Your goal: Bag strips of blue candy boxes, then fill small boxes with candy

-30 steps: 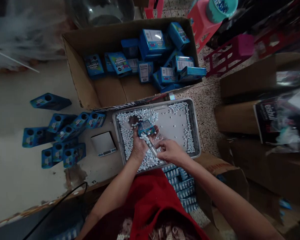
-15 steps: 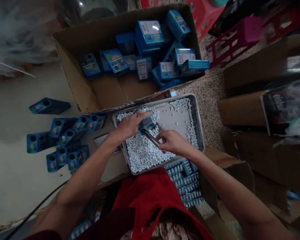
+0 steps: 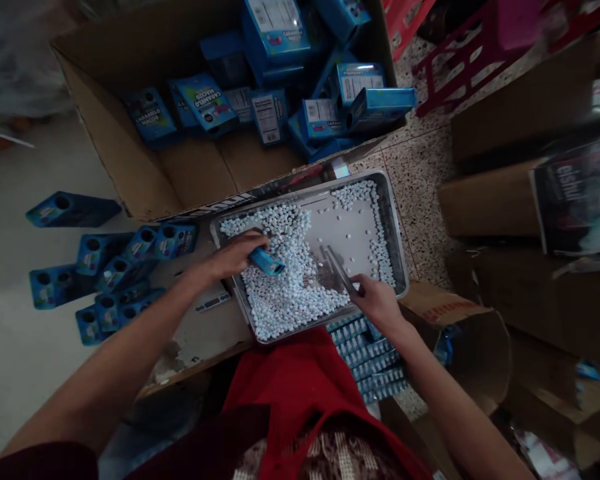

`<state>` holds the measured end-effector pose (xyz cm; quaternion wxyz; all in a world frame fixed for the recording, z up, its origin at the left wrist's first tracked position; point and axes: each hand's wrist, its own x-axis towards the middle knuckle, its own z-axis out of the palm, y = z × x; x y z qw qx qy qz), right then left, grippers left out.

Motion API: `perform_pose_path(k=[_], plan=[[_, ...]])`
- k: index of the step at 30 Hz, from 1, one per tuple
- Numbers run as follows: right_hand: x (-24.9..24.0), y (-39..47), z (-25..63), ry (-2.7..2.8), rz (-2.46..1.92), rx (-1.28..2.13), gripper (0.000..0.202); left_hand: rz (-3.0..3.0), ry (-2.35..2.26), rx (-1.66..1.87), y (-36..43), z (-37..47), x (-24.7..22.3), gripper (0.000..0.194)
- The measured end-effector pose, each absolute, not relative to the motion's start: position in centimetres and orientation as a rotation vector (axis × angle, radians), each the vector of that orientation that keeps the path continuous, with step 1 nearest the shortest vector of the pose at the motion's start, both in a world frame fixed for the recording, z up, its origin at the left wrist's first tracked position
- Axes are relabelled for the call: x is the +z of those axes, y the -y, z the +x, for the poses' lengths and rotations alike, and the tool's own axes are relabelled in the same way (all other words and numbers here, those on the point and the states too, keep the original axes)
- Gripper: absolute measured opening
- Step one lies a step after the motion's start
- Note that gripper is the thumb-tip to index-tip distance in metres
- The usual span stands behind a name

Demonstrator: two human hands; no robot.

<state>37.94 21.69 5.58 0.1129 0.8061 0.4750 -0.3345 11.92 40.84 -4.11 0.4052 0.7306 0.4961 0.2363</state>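
Largest in front of me is the open cardboard box (image 3: 200, 167), its near side running right beside the far rim of the metal tray (image 3: 337, 230). Left of the tray, a cluster of blue cartons (image 3: 73, 210) stands on the tabletop (image 3: 10, 233), with a small scale (image 3: 213, 303) between cluster and tray. My left hand (image 3: 237, 253) is over the tray's left side, its fingers wrapped round the upper part of 1 small blue box (image 3: 266, 260). My right hand (image 3: 377, 303) is at the near right side, fingers pinching the near end of a slim silvery tool (image 3: 340, 270). That tool's long axis slants away from me and leftward; I cannot tell whether its free end touches the tray. The small blue box juts out of my left grip, its long axis running rightward and a little toward me, over the white and pale-blue pellets (image 3: 285, 300); whether it touches them I cannot tell. So my 2 grips face inward: the tool lies to the right of the box, clear of it, and my right hand is farther from the box than the tool's free end is. The pellets, smallest of all, lie thick on the left, sparse toward the right.
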Motion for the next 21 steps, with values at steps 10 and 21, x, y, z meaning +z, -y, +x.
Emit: perform_pose_path(k=[10,21], plan=[[-2.5,-20.2,29.7,-1.315,2.317,-0.808,0.025,1.59,-1.541,1.051,-30.1,11.6,-7.7,0.045],[-4.5,-23.4,27.9,-1.406,2.578,-1.16,0.024,1.214,-1.429,0.979,-29.5,19.2,-6.7,0.048]])
